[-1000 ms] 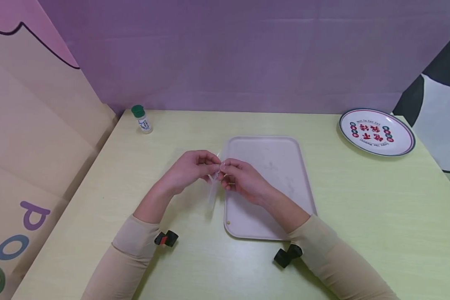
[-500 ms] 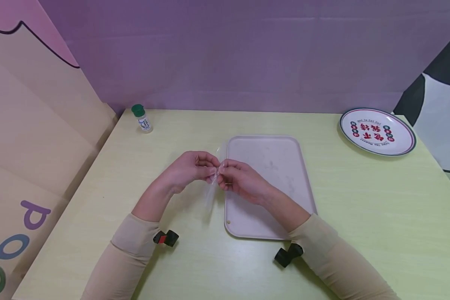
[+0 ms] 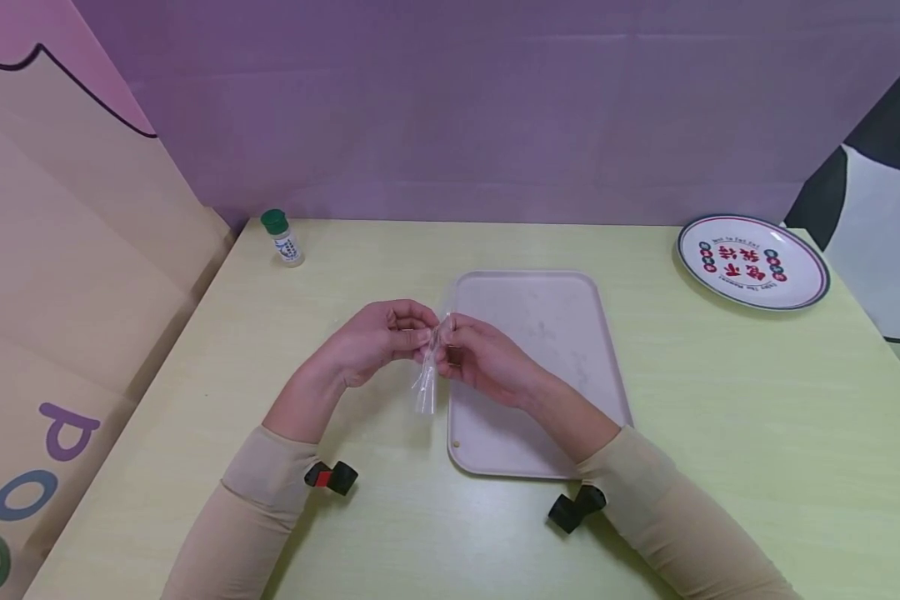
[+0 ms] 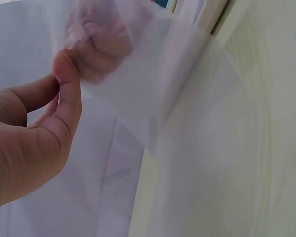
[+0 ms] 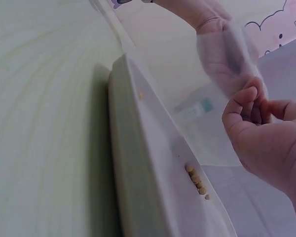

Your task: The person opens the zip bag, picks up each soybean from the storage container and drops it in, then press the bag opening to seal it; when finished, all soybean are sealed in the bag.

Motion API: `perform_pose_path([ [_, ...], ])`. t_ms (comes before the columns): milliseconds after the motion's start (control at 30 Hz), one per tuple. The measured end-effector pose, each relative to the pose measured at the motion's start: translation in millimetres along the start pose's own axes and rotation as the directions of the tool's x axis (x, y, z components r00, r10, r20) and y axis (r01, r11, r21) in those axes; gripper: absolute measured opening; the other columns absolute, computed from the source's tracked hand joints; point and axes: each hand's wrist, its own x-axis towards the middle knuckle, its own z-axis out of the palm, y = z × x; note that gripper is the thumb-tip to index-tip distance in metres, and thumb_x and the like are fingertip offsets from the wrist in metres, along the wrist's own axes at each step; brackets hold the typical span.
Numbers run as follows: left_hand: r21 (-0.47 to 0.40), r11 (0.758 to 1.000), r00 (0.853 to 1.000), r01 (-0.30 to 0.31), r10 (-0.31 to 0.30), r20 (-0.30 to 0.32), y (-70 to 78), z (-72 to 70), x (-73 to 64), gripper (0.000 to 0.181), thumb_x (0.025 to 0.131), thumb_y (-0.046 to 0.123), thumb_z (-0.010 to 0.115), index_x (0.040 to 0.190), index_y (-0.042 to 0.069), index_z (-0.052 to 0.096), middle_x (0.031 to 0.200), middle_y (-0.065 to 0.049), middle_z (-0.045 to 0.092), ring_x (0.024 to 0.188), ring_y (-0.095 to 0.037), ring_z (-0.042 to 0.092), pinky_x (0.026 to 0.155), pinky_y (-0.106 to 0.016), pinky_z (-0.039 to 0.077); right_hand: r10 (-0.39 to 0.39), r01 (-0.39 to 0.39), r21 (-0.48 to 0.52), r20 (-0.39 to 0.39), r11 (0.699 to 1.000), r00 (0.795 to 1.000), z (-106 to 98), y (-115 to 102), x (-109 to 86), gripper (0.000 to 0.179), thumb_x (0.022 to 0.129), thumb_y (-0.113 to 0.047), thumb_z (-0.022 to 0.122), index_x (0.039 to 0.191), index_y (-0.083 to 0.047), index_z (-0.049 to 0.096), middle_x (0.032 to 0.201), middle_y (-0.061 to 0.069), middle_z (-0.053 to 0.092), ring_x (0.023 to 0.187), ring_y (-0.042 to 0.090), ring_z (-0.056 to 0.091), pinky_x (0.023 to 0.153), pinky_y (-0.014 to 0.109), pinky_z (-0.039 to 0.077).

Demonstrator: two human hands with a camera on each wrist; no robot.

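Observation:
A clear, thin plastic bag point(image 3: 425, 392) hangs between my hands, over the left edge of the tray. My left hand point(image 3: 382, 337) pinches it between thumb and fingertips. From the other side my right hand point(image 3: 487, 358) pinches the bag with thumb and curled fingers, fingertips close to those of the left. In the left wrist view the film point(image 4: 202, 123) spreads wide, and the right hand's fingers show through it. The right wrist view has the left hand point(image 5: 222, 59) behind the see-through film.
The pale tray point(image 3: 547, 433) lies below and right of the hands. Several small tan round pieces point(image 5: 196, 181) sit in it along one side. A green-capped shaker bottle point(image 3: 282, 239) stands back left, and a white oval plate point(image 3: 753, 287) with red print lies back right.
The bag has shifted between the fingers; its lower end now hangs more gathered and shiny. Both hands stay in nearly the same place.

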Motion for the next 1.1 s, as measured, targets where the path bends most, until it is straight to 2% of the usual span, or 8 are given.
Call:
perform_pose_path([
  [100, 0.027, 0.999, 0.999, -0.017, 0.017, -0.030, 0.4, -0.1, -0.2, 0.022, 0.098, -0.007, 0.059, 0.119, -0.010, 0.057, 0.096, -0.010, 0.064, 0.080, -0.017, 0.063, 0.076, -0.028, 0.058, -0.003, 0.002, -0.025, -0.046, 1.000, 0.999, 0.2, 0.6, 1.0, 0.018, 0.102, -0.002, 0.040, 0.089, -0.007, 0.052, 0.086, 0.006, 0.059, 0.077, 0.016, 0.055, 0.072, 0.025, 0.051],
  [200, 0.057, 0.998, 0.998, -0.006, 0.010, -0.063, 1.0, -0.3, -0.3, 0.025, 0.096, -0.007, 0.061, 0.120, -0.012, 0.058, 0.095, -0.011, 0.064, 0.079, -0.017, 0.063, 0.073, -0.028, 0.059, -0.001, -0.006, -0.071, -0.105, 0.997, 0.994, -0.1, 0.7, 1.5, 0.018, 0.100, -0.003, 0.042, 0.086, -0.007, 0.052, 0.083, 0.006, 0.060, 0.074, 0.016, 0.055, 0.069, 0.025, 0.049],
  [367, 0.122, 0.992, 0.994, 0.016, -0.003, -0.107, 0.0, -2.0, 0.5, 0.028, 0.095, -0.006, 0.063, 0.121, -0.013, 0.058, 0.097, -0.013, 0.063, 0.076, -0.019, 0.063, 0.072, -0.030, 0.060, -0.001, -0.032, -0.143, -0.226, 0.989, 0.974, -2.4, -1.8, 0.7, 0.018, 0.096, -0.004, 0.046, 0.080, -0.006, 0.054, 0.078, 0.007, 0.059, 0.066, 0.016, 0.054, 0.063, 0.026, 0.049],
  [533, 0.232, 0.972, 0.989, 0.027, 0.008, -0.148, 1.1, -3.0, -1.2, 0.025, 0.094, -0.003, 0.064, 0.117, -0.010, 0.063, 0.097, -0.015, 0.062, 0.076, -0.024, 0.065, 0.075, -0.039, 0.061, -0.013, -0.056, -0.230, -0.285, 0.971, 0.958, -4.7, -5.9, -1.6, 0.017, 0.092, -0.004, 0.048, 0.076, -0.005, 0.051, 0.074, 0.007, 0.061, 0.063, 0.015, 0.054, 0.061, 0.025, 0.049],
  [700, 0.326, 0.945, 0.986, 0.013, 0.041, -0.160, 1.6, -1.8, -2.2, 0.019, 0.096, 0.000, 0.062, 0.113, -0.006, 0.068, 0.105, -0.019, 0.064, 0.076, -0.026, 0.066, 0.076, -0.046, 0.061, -0.034, -0.068, -0.320, -0.303, 0.945, 0.952, -5.2, -6.4, -2.4, 0.015, 0.090, -0.004, 0.049, 0.076, -0.004, 0.054, 0.072, 0.008, 0.061, 0.064, 0.017, 0.054, 0.059, 0.025, 0.049],
  [800, 0.344, 0.939, 0.987, 0.015, 0.040, -0.154, 2.1, -1.8, -2.7, 0.019, 0.098, 0.002, 0.063, 0.114, -0.005, 0.070, 0.116, -0.020, 0.065, 0.076, -0.026, 0.067, 0.075, -0.044, 0.062, -0.037, -0.066, -0.338, -0.289, 0.939, 0.957, -5.5, -6.6, -2.4, 0.015, 0.091, -0.006, 0.049, 0.077, -0.004, 0.054, 0.073, 0.009, 0.062, 0.065, 0.018, 0.055, 0.060, 0.026, 0.049],
  [933, 0.348, 0.937, 0.988, 0.036, 0.018, -0.151, 3.5, -3.5, -4.2, 0.023, 0.098, 0.004, 0.065, 0.119, -0.003, 0.070, 0.124, -0.018, 0.065, 0.080, -0.026, 0.068, 0.080, -0.044, 0.061, -0.024, -0.072, -0.339, -0.269, 0.938, 0.963, -7.1, -8.0, -2.4, 0.015, 0.094, -0.008, 0.049, 0.081, -0.003, 0.054, 0.075, 0.009, 0.061, 0.067, 0.019, 0.055, 0.063, 0.027, 0.050],
  [1100, 0.305, 0.951, 0.985, 0.046, 0.007, -0.170, 5.9, -7.4, -5.8, 0.027, 0.098, 0.005, 0.066, 0.124, -0.002, 0.069, 0.128, -0.018, 0.064, 0.090, -0.027, 0.069, 0.087, -0.041, 0.059, -0.021, -0.068, -0.327, -0.262, 0.943, 0.965, -11.4, -10.6, -3.8, 0.014, 0.096, -0.008, 0.050, 0.084, -0.002, 0.055, 0.076, 0.011, 0.061, 0.068, 0.019, 0.056, 0.064, 0.027, 0.051],
])
